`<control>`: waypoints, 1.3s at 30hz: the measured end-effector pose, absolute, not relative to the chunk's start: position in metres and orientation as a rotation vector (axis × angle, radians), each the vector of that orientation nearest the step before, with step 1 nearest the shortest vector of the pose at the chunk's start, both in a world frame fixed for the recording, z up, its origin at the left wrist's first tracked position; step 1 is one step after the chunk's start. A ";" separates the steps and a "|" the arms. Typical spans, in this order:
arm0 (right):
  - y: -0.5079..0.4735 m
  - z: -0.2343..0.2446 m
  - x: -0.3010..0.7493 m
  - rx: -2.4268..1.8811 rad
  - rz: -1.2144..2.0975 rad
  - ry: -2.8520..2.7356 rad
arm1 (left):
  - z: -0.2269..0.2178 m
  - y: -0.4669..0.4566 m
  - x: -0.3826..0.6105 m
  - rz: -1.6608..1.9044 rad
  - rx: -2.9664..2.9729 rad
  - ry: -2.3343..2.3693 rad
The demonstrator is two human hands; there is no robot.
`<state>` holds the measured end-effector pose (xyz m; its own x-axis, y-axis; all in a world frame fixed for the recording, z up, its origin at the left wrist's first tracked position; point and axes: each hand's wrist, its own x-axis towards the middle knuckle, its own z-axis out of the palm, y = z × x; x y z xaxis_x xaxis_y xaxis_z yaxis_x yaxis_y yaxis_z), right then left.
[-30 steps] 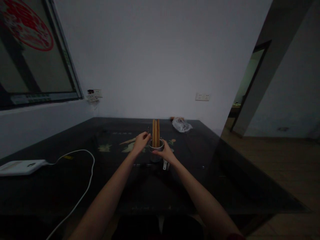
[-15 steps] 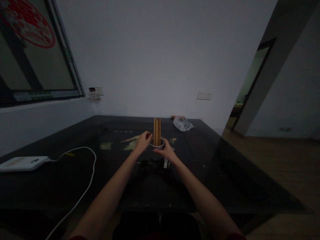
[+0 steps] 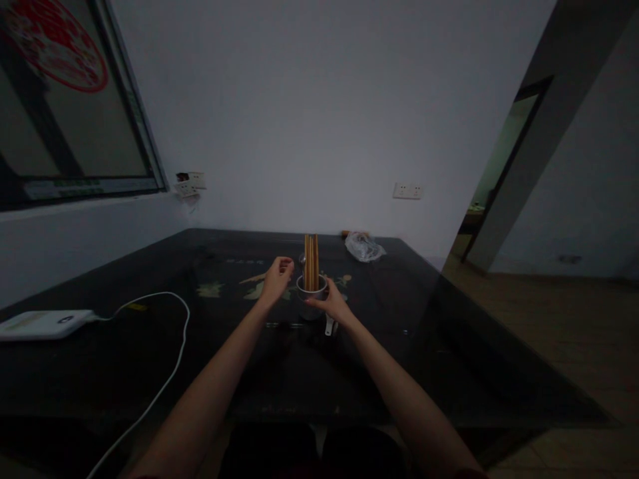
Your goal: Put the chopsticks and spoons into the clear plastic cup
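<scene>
A grey metal cup (image 3: 310,307) stands on the dark table, with several wooden chopsticks (image 3: 311,263) upright in it. At their left, the shiny head of what looks like a metal spoon (image 3: 302,259) sticks up from the cup. My right hand (image 3: 333,303) grips the cup's right side, thumb across the front; its other fingers are partly hidden behind. My left hand (image 3: 277,279) hovers just left of the cup, not touching it, fingers loosely curled with a gap to the thumb and nothing visible in them. Under my right hand is a small white handle-like piece (image 3: 329,326).
A crumpled clear plastic bag (image 3: 364,247) lies at the table's back edge by the wall. To the left, a white power bank (image 3: 47,324) trails a white cable (image 3: 186,332) over the table's front edge. Wall sockets (image 3: 407,191) sit above the table (image 3: 399,372).
My left hand has let go of the spoon-like utensil at the cup's rim and moved left. That utensil now shows beside the chopsticks. My right hand stays on the cup.
</scene>
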<state>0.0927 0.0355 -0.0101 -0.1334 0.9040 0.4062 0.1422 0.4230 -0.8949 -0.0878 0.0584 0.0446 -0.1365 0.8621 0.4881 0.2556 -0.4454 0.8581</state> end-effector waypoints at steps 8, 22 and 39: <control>0.030 -0.005 0.095 -0.951 0.908 -1.594 | 0.006 0.046 -0.096 1.516 1.278 1.097; 0.034 -0.001 0.117 -0.971 1.108 -1.622 | 0.006 0.023 -0.081 1.519 1.334 0.991; 0.050 0.002 0.181 -1.779 0.466 -1.722 | 0.001 0.028 -0.083 1.465 1.352 1.046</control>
<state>0.1809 0.0497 0.0016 0.0913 0.9826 0.1615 0.7669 0.0340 -0.6409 -0.0832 0.0280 0.0015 -0.0416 0.9604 0.2755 -0.0510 -0.2774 0.9594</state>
